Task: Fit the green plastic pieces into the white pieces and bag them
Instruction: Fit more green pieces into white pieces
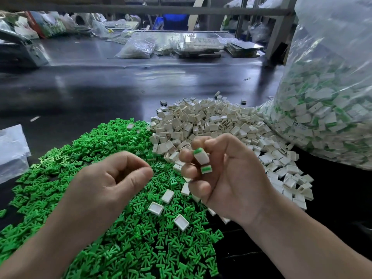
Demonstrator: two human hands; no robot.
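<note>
Right hand [227,174] raised where piles meet, fingers curled round two fitted pieces [201,158], green ends showing. Left hand [112,178] to its left, over green pile [112,228]; fingers curled, thumb tip at forefinger, nothing visible in pinch. White pile [211,121] far right of green, touching it. Few loose white pieces [156,208] lie on green. Clear bag [326,117] at right, full of fitted pieces, on dark table [100,87].

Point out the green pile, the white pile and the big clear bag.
green pile [151,248]: head view, middle of the heap.
white pile [211,121]: head view, upper part of the heap.
big clear bag [330,43]: head view, wall above the pieces.
</note>
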